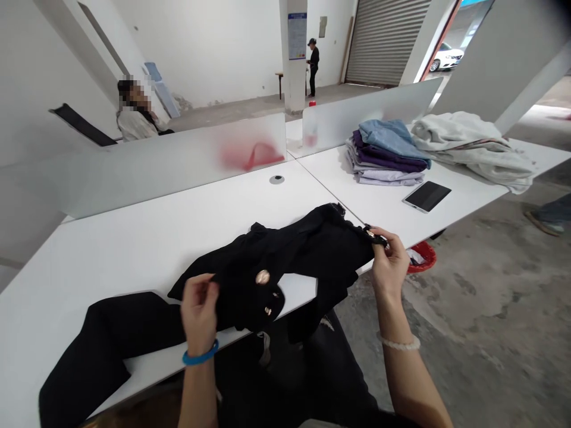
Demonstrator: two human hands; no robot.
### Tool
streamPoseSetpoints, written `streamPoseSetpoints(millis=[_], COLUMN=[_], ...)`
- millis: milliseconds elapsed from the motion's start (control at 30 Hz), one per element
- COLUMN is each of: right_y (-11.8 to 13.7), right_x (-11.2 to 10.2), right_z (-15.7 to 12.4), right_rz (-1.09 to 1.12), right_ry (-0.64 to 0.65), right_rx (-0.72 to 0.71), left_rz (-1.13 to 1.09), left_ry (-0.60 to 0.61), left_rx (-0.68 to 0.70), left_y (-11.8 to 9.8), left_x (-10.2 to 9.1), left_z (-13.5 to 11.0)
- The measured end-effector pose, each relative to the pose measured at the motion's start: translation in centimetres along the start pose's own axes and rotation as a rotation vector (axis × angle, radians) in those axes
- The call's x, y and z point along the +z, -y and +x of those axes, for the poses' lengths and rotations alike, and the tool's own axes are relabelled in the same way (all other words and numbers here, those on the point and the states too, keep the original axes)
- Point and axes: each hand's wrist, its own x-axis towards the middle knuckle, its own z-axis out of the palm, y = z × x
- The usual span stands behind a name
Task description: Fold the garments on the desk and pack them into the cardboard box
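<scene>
A black jacket (307, 244) with gold buttons lies crumpled across the white table (156, 238), one long sleeve stretching to the lower left. Part of it hangs over the front edge. At its left part, my left hand (199, 312), with a blue band on the wrist, is closed with the fingertips pinching the cloth. My right hand (389, 261), wearing a pale beaded bracelet, pinches the jacket's right edge beside a gold button. A large gold button (263, 277) shows between the hands, and a smaller one (268, 311) sits below it.
Folded clothes (390, 154) are stacked at the back right, beside a pale grey heap of cloth (477, 145). A tablet (427, 197) lies before the stack. Frosted dividers (178, 163) line the table's back. Below the right edge stands a red bin (427, 257). Two people are beyond the table.
</scene>
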Motion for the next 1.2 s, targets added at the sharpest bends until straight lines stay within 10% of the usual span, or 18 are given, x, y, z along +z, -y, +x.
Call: streamPoseSetpoints(millis=[133,400,633,867,1200], right_y=[-0.4,-3.4,-2.4,2.4,1.5], right_x=[-0.6,-3.9,-5.1,-6.9,-1.5], right_z=[0.8,0.1,0.3,2.8,7.2], right_rz=[-0.024,-0.067,-0.393,-0.604,-0.763], right_ry=[-0.059,0.260,0.631,1.111,1.476], right_rx=[-0.044,0.171,0.140,0.122,-0.617], left_rz=[-0.289,-0.100,0.435,0.953,0.721], left_ry=[-0.242,0.052,0.459,0.449,0.884], left_rx=[-0.129,-0.267,0.084,0.724,1.029], left_y=[0.3,1.0,-2.6,-5.8,-6.4], left_x=[-4.1,-8.4,-7.8,-8.1,-6.2], left_z=[-0.8,-2.7,-2.5,-1.4,-0.8])
